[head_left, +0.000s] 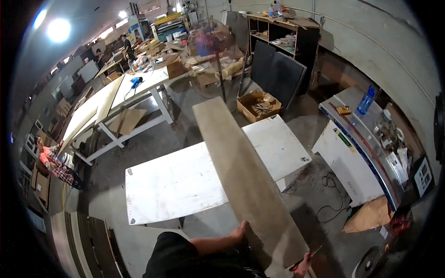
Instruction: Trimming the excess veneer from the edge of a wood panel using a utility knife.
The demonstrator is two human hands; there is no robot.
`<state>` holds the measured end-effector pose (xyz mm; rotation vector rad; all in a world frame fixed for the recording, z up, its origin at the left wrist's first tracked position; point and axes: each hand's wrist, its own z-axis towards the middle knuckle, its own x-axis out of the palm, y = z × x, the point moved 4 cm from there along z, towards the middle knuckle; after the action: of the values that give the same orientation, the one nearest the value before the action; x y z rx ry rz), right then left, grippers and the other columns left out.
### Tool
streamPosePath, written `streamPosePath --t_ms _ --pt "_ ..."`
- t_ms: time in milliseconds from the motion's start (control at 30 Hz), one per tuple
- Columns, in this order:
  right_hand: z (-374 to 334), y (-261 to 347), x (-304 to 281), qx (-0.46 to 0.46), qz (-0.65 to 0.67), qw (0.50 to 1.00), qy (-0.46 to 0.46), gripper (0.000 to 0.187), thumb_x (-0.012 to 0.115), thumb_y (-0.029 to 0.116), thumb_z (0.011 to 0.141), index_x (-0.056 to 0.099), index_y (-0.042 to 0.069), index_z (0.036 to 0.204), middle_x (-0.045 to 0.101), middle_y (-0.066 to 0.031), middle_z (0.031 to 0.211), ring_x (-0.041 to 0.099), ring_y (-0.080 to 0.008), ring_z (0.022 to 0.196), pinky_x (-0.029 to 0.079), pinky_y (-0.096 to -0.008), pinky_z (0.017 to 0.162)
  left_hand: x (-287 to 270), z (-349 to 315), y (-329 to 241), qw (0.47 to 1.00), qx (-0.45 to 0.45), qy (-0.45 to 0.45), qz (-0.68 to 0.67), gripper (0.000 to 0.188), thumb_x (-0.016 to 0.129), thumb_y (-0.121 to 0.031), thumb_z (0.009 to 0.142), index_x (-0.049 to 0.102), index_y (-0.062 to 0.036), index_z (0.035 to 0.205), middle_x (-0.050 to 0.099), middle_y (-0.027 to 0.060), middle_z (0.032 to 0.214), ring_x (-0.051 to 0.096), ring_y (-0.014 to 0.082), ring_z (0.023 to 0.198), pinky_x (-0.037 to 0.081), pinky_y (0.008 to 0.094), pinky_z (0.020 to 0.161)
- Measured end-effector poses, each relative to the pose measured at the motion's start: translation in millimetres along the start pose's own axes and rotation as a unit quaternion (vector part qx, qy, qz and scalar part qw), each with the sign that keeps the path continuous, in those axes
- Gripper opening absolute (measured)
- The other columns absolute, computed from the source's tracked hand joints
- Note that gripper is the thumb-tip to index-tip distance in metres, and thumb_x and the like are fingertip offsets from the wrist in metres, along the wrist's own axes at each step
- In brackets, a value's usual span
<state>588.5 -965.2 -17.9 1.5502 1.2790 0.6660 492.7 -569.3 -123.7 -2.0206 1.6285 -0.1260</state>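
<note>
A long brown board (245, 171) lies slantwise across a low white worktable (171, 185), reaching past both its long edges. My left hand (238, 233) grips the board's left edge near its close end, thumb on top and the other fingers mostly hidden beneath. At the near right corner of the board, my right hand (303, 265) is closed around a slim red-and-black tool (315, 251). Its exact kind is too small to make out. That hand is right against the board's edge, and whether it also bears the board's weight I cannot tell.
Right stands a white cabinet-like unit (345, 162) with a blue bottle (366, 99) on top; a black cable (331, 199) lies beside it. Beyond the worktable are a cardboard box (258, 105) and a standing fan (211, 44). Far left, a person (55, 162) stands near a long bench (134, 90).
</note>
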Motion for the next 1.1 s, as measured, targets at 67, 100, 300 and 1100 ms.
streamPosePath --t_ms 67,100,300,1100 --pt "-43 -45 -22 0.078 -0.018 0.997 0.011 0.067 0.063 0.051 0.098 0.049 0.01 0.149 0.065 -0.0108 0.091 0.054 -0.0206 0.06 0.045 -0.0375 0.047 -20 -29 0 0.995 -0.02 -0.033 -0.092 0.089 0.044 -0.076 0.095 0.065 0.0034 0.13 0.068 0.0245 0.126 0.061 0.038 0.123 0.046 0.046 0.103" --pt "-66 -86 -37 0.157 -0.04 0.986 0.03 0.065 0.062 0.049 0.099 0.048 0.012 0.15 0.064 -0.011 0.092 0.053 -0.0202 0.061 0.044 -0.0382 0.049 -33 -44 0 0.979 -0.045 -0.068 -0.188 0.091 0.043 -0.077 0.094 0.064 0.0048 0.13 0.068 0.0253 0.125 0.062 0.0378 0.122 0.047 0.0465 0.102" --pt "-186 -195 -46 0.001 -0.035 0.994 0.099 0.048 0.059 0.032 0.104 0.054 0.01 0.146 0.064 -0.0147 0.124 0.061 -0.0301 0.102 0.054 -0.0436 0.083 -91 -55 66 0.992 -0.04 -0.007 -0.122 0.096 0.041 -0.08 0.093 0.065 0.0061 0.127 0.068 0.0236 0.125 0.067 0.0369 0.113 0.052 0.0451 0.096" --pt "-709 -231 183 0.019 -0.052 0.989 0.135 0.044 0.075 0.042 0.091 0.066 0.004 0.112 0.063 -0.0028 0.08 0.059 -0.0159 0.069 0.049 -0.0339 0.064 -475 -31 468 0.889 0.38 0.089 0.24 0.09 0.046 -0.075 0.094 0.064 0.0069 0.128 0.069 0.0265 0.119 0.066 0.0361 0.115 0.052 0.0434 0.093"
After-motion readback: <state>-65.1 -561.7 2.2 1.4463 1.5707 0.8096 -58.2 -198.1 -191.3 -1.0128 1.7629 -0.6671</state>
